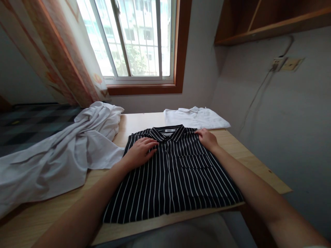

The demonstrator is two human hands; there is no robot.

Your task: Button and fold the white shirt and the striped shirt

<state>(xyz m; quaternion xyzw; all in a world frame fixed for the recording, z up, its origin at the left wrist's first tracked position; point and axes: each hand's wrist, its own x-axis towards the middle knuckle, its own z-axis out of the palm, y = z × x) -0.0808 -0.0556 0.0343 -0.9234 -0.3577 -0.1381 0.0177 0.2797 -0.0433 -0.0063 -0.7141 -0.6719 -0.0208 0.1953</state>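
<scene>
A black shirt with white stripes lies folded on the wooden table, its collar toward the window and its chest pocket on the right. My left hand rests on the shirt left of the collar, fingers spread and lying flat. At the shirt's upper right shoulder edge, my right hand has its fingers pinched on the fabric.
A folded white garment lies at the back right of the table. Crumpled white cloth covers the left side. Beyond are a window, a curtain, a wall shelf and a socket with a hanging cable.
</scene>
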